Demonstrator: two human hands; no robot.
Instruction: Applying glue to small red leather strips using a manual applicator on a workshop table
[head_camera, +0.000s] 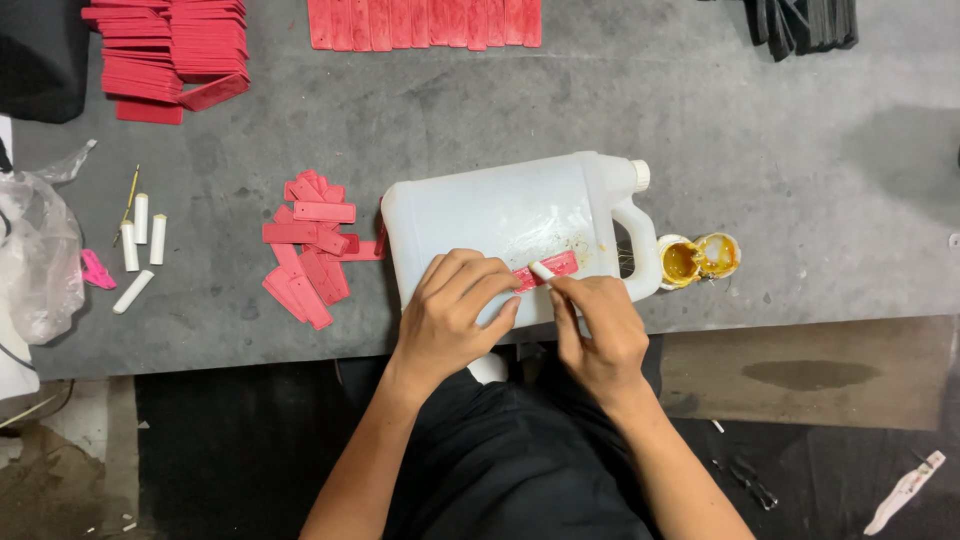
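Note:
A white plastic jug (480, 215) lies on its side on the grey table. On its flat side rests a small red strip (556, 267). My left hand (455, 320) presses down on the strip's near end with its fingers. My right hand (598, 330) pinches a small white applicator stick (541, 270) whose tip touches the strip. Beside the jug's handle stands a small open pot of yellow glue (680, 262) with its lid (719, 254) next to it.
A loose heap of red strips (308, 245) lies left of the jug. Stacks of red strips (170, 50) and a row of them (425, 22) sit at the far edge. White sticks (142, 240) and a clear plastic bag (35, 255) lie at left. Black pieces (805, 25) are far right.

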